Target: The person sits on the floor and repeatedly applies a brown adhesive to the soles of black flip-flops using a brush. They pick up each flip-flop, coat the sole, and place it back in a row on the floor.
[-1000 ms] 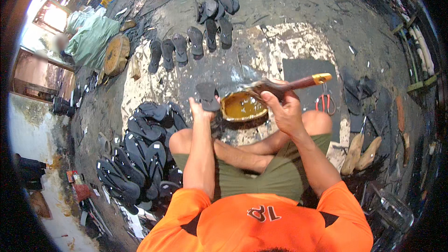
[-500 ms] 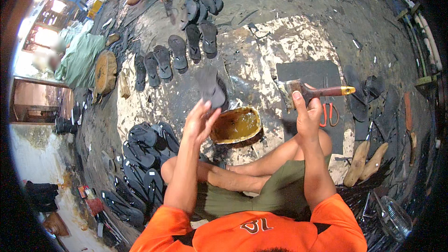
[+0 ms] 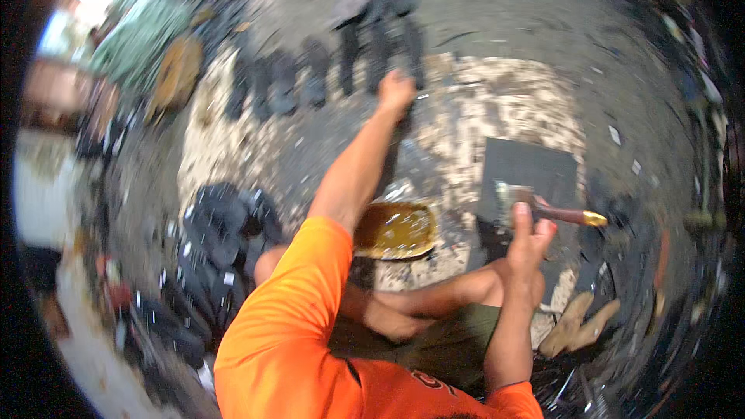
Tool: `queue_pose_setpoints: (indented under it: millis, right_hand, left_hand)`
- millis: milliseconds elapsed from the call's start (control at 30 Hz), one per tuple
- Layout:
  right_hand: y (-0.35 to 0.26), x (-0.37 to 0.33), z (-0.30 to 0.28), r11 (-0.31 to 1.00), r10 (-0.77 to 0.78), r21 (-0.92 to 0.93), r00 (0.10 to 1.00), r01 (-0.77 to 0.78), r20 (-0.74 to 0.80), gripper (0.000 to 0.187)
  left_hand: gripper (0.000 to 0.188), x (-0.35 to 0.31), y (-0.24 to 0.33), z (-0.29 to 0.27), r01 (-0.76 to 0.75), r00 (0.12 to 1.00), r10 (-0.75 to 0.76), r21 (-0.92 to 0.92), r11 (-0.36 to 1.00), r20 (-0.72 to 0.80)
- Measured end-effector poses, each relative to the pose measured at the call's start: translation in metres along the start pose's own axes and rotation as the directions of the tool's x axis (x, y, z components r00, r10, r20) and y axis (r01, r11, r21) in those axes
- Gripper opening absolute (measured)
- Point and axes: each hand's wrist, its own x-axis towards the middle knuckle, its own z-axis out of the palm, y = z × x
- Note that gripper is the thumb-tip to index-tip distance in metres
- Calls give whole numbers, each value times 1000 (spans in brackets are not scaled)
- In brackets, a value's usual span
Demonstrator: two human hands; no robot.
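My left arm reaches far forward, and my left hand (image 3: 397,91) is closed at the near end of a black flip-flop (image 3: 414,54), the rightmost in a row; blur hides the exact finger hold. More black flip-flops (image 3: 314,70) lie side by side to its left. Over my right knee, my right hand (image 3: 528,237) grips a paintbrush (image 3: 570,215) with a brown handle and yellow tip, its bristles pointing left. Between my arms stands an open tub (image 3: 431,242) of yellow-brown liquid, its rim crusted.
A dark flat sheet (image 3: 531,159) lies beyond the brush, on a pale, stained floor covering (image 3: 535,101). Dark flip-flops (image 3: 221,225) are heaped at my left. Pale foot-shaped forms (image 3: 578,326) lie beside my right knee. A round wooden block (image 3: 174,77) stands at the far left.
My left hand has moved from near the tub forward and right to the row's right end, with the flip-flop. The brush has dropped slightly nearer to me. The whole view has shifted.
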Motion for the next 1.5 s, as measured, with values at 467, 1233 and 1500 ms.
queue_pose_setpoints:
  millis: [467, 1233, 1500]
  right_hand:
    - [-2, -13, 19, 996, -18, -84, 989, 31, 150, 43]
    - [18, -13, 6, 208, -222, -538, 576, 817, 787, 28]
    - [-117, -137, 61, 909, -356, 380, 791, 169, 499, 30]
  left_hand:
    - [65, -224, -75, -419, 689, 626, 275, 683, 244, -730]
    - [45, -504, -24, -333, -247, 902, 293, 177, 953, -316]
    - [52, -467, 15, -256, 4, 992, 112, -883, 470, 64]
